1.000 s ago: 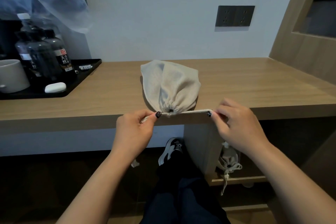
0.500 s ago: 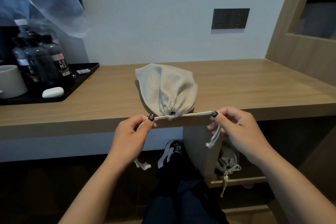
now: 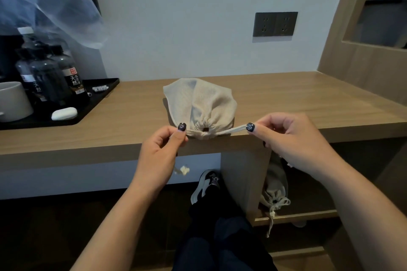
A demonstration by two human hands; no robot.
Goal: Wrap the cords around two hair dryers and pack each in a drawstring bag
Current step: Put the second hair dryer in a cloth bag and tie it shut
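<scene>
Head view: bag (image 3: 201, 103) being cinched shut.
Cord (image 3: 231, 131) ends are pinched by left hand (image 3: 158, 154) and right hand (image 3: 293, 141); a knot is likely needed next.

You cannot see what the cinched drawstring bag (image 3: 201, 105) on the desk (image 3: 308, 103) holds; its cloth hides the contents, and only a small dark hole shows at the gathered mouth. The cord's left part disappears inside your left hand (image 3: 158, 154), with one frayed end (image 3: 184, 170) blurred below it. Your right hand (image 3: 290, 138) covers the top of the second drawstring bag (image 3: 275, 193) on the shelf under the desk. Left of the bag on the desk, the white mug (image 3: 13, 101) is cut by the frame edge, and the bottle labels (image 3: 73, 80) are too small to read fully.
</scene>
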